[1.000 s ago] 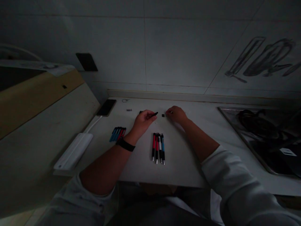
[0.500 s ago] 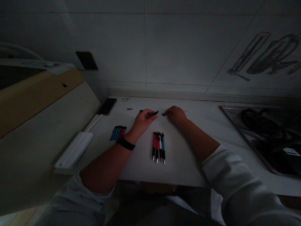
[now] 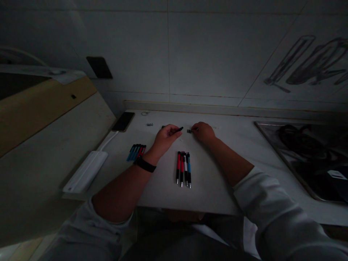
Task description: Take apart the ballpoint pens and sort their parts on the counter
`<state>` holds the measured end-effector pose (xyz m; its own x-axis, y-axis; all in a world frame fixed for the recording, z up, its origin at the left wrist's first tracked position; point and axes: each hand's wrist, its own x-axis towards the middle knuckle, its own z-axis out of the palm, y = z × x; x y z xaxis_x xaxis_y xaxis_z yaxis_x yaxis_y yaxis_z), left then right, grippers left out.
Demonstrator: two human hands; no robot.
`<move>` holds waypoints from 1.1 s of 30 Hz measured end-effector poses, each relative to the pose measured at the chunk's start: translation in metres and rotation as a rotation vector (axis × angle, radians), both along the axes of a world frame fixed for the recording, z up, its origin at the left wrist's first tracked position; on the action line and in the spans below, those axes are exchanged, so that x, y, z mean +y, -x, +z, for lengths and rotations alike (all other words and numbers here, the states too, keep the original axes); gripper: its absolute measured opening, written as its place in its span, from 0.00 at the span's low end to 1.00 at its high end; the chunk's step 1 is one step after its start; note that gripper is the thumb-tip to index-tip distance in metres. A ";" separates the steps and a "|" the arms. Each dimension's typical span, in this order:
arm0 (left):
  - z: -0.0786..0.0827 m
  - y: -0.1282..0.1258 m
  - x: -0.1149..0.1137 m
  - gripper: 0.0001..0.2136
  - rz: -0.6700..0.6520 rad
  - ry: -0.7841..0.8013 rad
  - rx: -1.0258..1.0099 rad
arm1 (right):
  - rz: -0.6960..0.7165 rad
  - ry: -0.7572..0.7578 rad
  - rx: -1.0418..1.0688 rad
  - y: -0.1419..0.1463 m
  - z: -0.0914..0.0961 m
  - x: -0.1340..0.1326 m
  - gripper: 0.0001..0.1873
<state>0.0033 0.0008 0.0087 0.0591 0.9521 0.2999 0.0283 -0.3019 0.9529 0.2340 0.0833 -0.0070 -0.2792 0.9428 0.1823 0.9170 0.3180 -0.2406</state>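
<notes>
My left hand is closed round a dark pen part whose tip sticks out to the right. Just right of it, my right hand pinches a small dark piece at its fingertips. Both hands rest far out on the white counter. Several assembled pens, red, white and blue, lie side by side between my forearms. Another bunch of blue and red pen pieces lies left of my left wrist, which wears a black band.
A dark phone lies at the counter's back left, with a cable to a white power strip. Small dark bits lie near the wall. A metal sink holding dark items is at the right.
My right hand has closed its fingertips on the small dark piece that lay between the hands. The left hand has stayed put with its pen part.
</notes>
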 end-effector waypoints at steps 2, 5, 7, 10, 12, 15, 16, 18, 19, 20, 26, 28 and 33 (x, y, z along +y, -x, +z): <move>0.000 0.000 0.000 0.12 0.000 0.002 0.002 | -0.004 -0.002 -0.004 0.001 0.000 0.000 0.11; 0.001 0.000 0.000 0.11 0.012 0.001 0.016 | -0.010 -0.004 -0.019 0.002 0.001 -0.001 0.12; 0.002 0.000 0.000 0.11 0.017 -0.002 0.021 | -0.010 -0.009 -0.026 0.003 0.001 -0.001 0.12; 0.003 0.000 -0.001 0.11 0.021 -0.003 0.018 | -0.009 -0.021 -0.028 0.003 0.000 -0.002 0.11; 0.002 0.000 -0.001 0.11 0.019 -0.004 0.017 | -0.014 -0.025 -0.020 0.003 0.001 -0.002 0.11; 0.001 0.001 0.000 0.11 0.021 -0.011 0.015 | -0.015 -0.043 0.015 0.002 0.006 -0.005 0.11; 0.001 0.001 0.001 0.11 0.027 -0.014 0.014 | -0.009 -0.054 0.030 0.003 0.009 -0.006 0.11; 0.001 0.002 0.001 0.11 0.040 -0.017 0.016 | 0.027 -0.066 0.059 0.006 0.016 -0.010 0.11; 0.001 0.002 0.002 0.11 0.046 -0.018 0.016 | 0.062 -0.057 0.066 0.009 0.020 -0.013 0.11; 0.001 0.002 0.001 0.11 0.050 -0.020 0.016 | 0.108 -0.036 0.065 0.013 0.023 -0.017 0.11; 0.005 0.003 -0.001 0.11 0.070 -0.027 0.036 | 0.285 0.102 -0.058 0.039 0.025 -0.047 0.11; 0.006 0.004 -0.002 0.11 0.074 -0.029 0.053 | 0.277 0.094 -0.081 0.044 0.022 -0.051 0.10; 0.008 0.006 -0.003 0.11 0.087 -0.016 0.073 | 0.272 0.052 0.060 0.035 0.033 -0.044 0.07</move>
<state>-0.0024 -0.0018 0.0162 -0.0014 0.9499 0.3126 0.1241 -0.3100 0.9426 0.1994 0.0392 0.0256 -0.5133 0.8433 0.1596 0.7835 0.5363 -0.3138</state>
